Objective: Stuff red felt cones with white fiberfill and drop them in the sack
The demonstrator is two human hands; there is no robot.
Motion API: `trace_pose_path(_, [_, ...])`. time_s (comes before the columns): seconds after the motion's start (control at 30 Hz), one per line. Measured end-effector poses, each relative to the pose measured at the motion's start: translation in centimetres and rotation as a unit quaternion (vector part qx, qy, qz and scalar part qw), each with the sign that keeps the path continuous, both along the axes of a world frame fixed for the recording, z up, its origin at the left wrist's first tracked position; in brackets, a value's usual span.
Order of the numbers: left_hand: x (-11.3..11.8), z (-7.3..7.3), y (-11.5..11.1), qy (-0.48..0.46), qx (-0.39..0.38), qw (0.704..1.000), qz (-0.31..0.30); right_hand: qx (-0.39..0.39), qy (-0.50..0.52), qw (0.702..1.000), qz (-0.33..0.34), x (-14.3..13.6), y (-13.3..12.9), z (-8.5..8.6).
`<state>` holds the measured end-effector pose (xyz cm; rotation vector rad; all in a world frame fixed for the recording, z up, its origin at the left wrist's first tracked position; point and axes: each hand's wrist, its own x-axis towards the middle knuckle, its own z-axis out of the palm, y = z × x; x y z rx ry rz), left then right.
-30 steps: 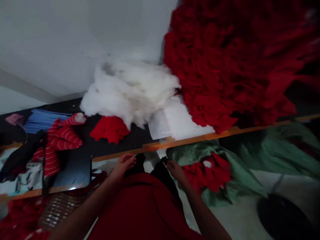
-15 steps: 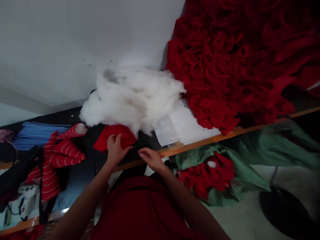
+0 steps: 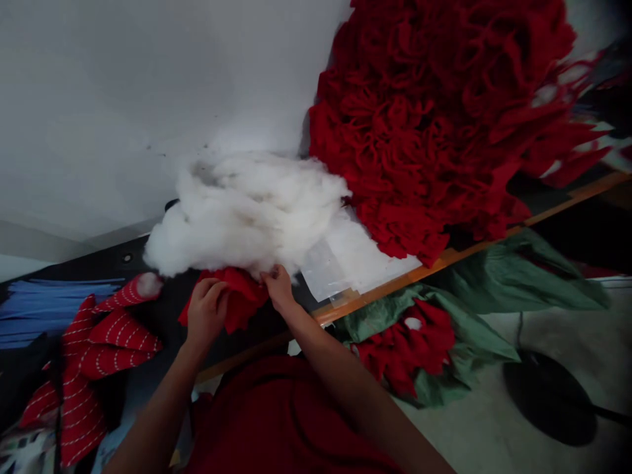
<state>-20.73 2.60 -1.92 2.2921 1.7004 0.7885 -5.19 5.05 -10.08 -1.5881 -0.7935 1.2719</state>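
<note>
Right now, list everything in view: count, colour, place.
wall: one, grey, behind table
table: black top, orange-brown edge, across view
stuffing: one heap, white, table middle
large cloth pile: one, red, right of stuffing
small cloth bunch: one, red, before stuffing
sheets: count unclear, white, near edge
strips: one bundle, blue, far left
striped cloth: count unclear, red and white, left
green sack: green, below edge, red pieces in it
round base: one, black, floor
left hand, right hand: at small cloth bunch
</note>
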Motion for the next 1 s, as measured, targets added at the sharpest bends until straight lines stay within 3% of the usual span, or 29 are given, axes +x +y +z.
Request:
trace_pose_path(0.07, [0.2, 1.3, 0.0, -0.019, 0.008, 0.998, -0.052, -0.004, 0.027, 1.000, 0.007, 0.6, 0.9, 0.6])
trace_pose_path(0.13, [1.1, 1.5, 0.6, -0.041, -0.012, 0.992, -0.121, -0.001, 0.045, 0.999, 0.015, 1.8, 1.5, 1.4])
trace_pose_path(0.2, [2.7, 0.9, 1.8, -0.062, -0.061, 0.978, -0.189, 0.013, 0.055, 0.998, 0.032, 3.0, 1.7, 2.4])
trace_pose_path(0.33, [6.2, -2.0, 4.6, -0.095, -0.165, 0.937, -0.292, 0.053, 0.051, 0.996, 0.050, 4.4, 1.6, 4.1])
trace_pose_path(0.43, [7.2, -3.9, 5.8, -0.102, -0.194, 0.937, -0.271, 0.070, 0.053, 0.996, 0.021, 5.7, 1.4, 5.3])
trace_pose_path(0.53, [6.9, -4.5, 5.6, -0.106, -0.185, 0.948, -0.235, 0.092, 0.085, 0.992, -0.032, 7.9, 1.0, 7.2])
trace_pose_path(0.63, [6.7, -3.2, 4.4, -0.125, -0.149, 0.968, -0.161, 0.126, 0.182, 0.970, -0.096, 9.9, -0.5, 9.9])
trace_pose_path(0.77, [7.3, -0.1, 2.5, -0.154, -0.096, 0.983, -0.032, 0.105, 0.208, 0.972, -0.029, 9.2, -4.4, 12.3])
trace_pose_path(0.87, [8.0, 1.3, 1.4, -0.176, -0.104, 0.978, -0.050, 0.108, 0.088, 0.990, 0.015, 6.9, -6.9, 12.1])
trace_pose_path(1.0, [9.4, 2.1, -0.2, -0.246, -0.116, 0.958, -0.086, 0.145, -0.081, 0.986, 0.008, 4.5, -7.0, 9.4])
